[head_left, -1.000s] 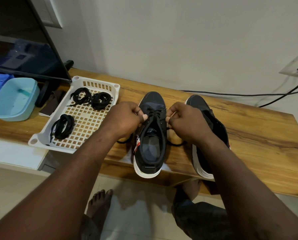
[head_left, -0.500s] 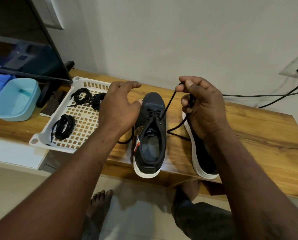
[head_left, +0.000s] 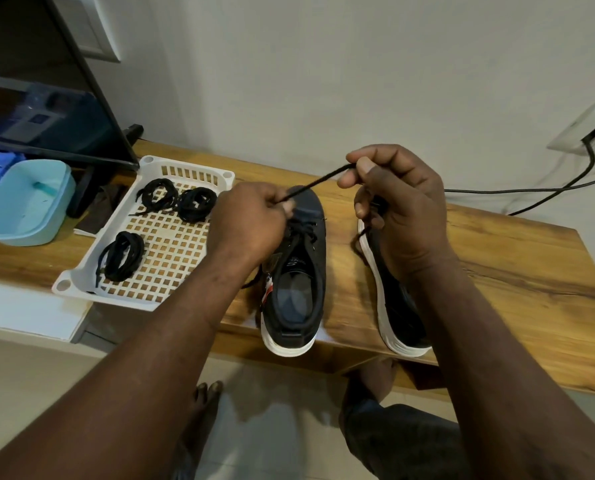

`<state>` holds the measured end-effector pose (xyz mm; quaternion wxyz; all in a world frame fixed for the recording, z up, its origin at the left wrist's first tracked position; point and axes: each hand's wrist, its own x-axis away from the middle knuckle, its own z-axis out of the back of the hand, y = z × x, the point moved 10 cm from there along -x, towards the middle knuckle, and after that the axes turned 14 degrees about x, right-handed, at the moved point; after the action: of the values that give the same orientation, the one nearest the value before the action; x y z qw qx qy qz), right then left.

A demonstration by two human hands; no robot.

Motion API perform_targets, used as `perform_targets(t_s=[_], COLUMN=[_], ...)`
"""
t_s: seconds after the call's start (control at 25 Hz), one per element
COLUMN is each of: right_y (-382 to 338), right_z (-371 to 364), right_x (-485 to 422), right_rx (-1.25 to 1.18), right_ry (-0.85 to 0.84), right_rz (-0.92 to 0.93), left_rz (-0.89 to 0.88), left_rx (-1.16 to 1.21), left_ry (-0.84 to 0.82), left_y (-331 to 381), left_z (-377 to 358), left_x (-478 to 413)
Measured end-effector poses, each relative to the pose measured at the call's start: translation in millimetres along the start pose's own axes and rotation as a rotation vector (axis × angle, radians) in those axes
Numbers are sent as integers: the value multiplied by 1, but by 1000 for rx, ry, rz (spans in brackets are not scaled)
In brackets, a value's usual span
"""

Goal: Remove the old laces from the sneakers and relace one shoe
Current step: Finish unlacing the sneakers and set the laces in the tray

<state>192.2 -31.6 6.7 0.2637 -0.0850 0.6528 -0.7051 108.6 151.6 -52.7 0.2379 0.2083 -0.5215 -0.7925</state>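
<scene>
Lace (head_left: 318, 181) taut between my hands | my left hand (head_left: 251, 223) pinches it above the black sneaker (head_left: 318, 258) on the wooden table (head_left: 514, 271) | my right hand (head_left: 403, 209) pinches it higher, over the second sneaker (head_left: 391, 308) | coiled laces (head_left: 121, 256) in white tray (head_left: 62, 285)

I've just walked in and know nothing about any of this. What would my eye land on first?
The left hand and the right hand each pinch a black lace, held stretched between them over a black sneaker on the wooden table. To the left, a white tray holds three coiled lace bundles.
</scene>
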Motion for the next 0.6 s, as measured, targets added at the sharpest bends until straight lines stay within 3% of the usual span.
perform_targets(t_s=[0.08,0.24,0.28,0.44,0.6], right_y=[5,8,8,8,12], right_z=[2,-7,-8,1,-7], right_x=[0,2,2,2,2], right_rx=[6,73,68,-5,-11], right_ry=[7,-23,-26,6,-34], right_rz=[-31,-46,-47,-68,-91], left_rz=[-34,-380,-384,-103,-320], left_rx=[1,136,86,-93,82], left_ry=[6,-116,-98,51,-98], left_y=[3,60,58,11,42], left_z=[5,-13,-15,5,-6], left_x=[0,23,23,2,13])
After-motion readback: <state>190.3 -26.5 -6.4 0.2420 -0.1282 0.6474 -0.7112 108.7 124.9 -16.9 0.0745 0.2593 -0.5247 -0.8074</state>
